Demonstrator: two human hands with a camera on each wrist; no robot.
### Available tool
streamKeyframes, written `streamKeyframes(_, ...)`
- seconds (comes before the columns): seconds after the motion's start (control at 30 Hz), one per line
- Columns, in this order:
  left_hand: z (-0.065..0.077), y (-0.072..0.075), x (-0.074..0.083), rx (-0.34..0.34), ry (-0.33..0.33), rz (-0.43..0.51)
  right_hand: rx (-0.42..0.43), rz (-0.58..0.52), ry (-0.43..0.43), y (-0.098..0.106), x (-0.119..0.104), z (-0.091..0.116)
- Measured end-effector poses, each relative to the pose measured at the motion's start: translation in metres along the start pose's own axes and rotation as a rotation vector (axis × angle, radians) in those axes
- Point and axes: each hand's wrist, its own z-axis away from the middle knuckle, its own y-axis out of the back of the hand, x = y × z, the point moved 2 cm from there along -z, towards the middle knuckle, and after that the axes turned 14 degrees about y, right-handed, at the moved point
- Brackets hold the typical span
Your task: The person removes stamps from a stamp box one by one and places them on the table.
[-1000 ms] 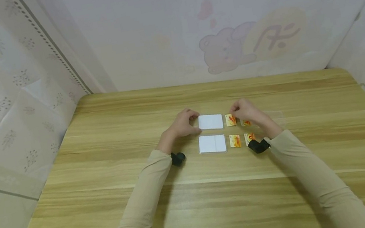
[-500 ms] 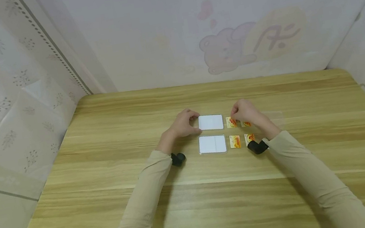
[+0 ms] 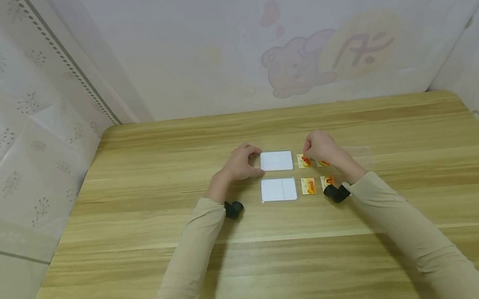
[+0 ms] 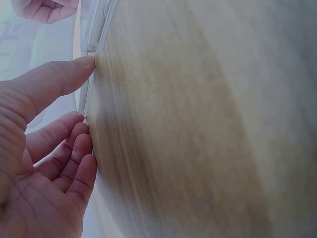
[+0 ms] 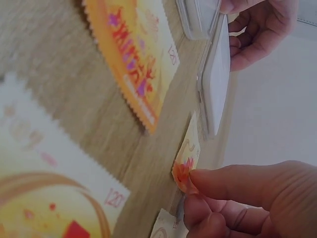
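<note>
My left hand (image 3: 238, 163) holds the left side of the far flat clear case with a white insert (image 3: 276, 161), thumb at the near corner and forefinger at the far one. A matching near case (image 3: 278, 189) lies just in front. With thumb and forefinger, my right hand (image 3: 323, 148) pinches the right end of an orange and yellow stamp (image 5: 187, 158), which lies low beside the far case. Two more stamps are in the front row, the left one (image 3: 308, 186) and the right one (image 3: 327, 180). Another stamp (image 3: 322, 163) is partly hidden below my right hand.
A faint transparent sheet (image 3: 364, 154) lies to the right of my right wrist. The wooden table (image 3: 263, 284) backs onto a pale printed curtain (image 3: 183, 47). Black wrist cameras, left (image 3: 233, 209) and right (image 3: 336, 193), sit close over the tabletop.
My right hand has drawn the pinched stamp slightly toward me, and the right wrist has shifted a little left. The left hand stays at the far case.
</note>
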Motion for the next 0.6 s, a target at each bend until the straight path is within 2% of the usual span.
streamKeyframes(0.2,0.001,-0.001,0.001,0.003,0.001,0.003,0.013,0.009,-0.012,0.0,0.0,0.001)
streamKeyframes(0.37,0.003,0.001,0.002,-0.003,0.006,0.046,0.067,-0.032,0.033,0.004,0.0,0.007)
streamKeyframes(0.6,0.001,0.003,0.002,0.044,-0.015,0.086,0.107,-0.103,0.04,0.015,0.005,0.017)
